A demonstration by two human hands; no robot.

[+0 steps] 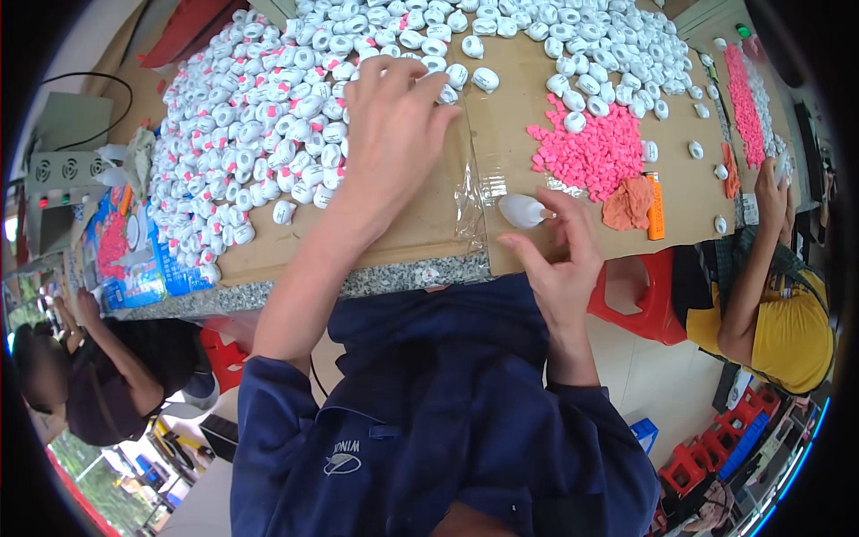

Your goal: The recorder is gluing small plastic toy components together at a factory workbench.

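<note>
Our left arm [309, 282] is stretched way out, left hand [391, 130] palm-down, fingers bent; our right hand [568, 255] sits closer in, thumb kinda spread from curved fingers.

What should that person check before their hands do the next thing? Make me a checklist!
1. White bulb-shaped bottle near the right hand: ok, beside its fingers.
2. Right hand gripping the bottle: cannot tell.
3. Left hand at the white pieces: ok, over the pile's edge.
4. Left hand holding a piece: cannot tell.
5. Pink pieces all in one heap: not ok, pink also shows among the white pieces at left.
</note>
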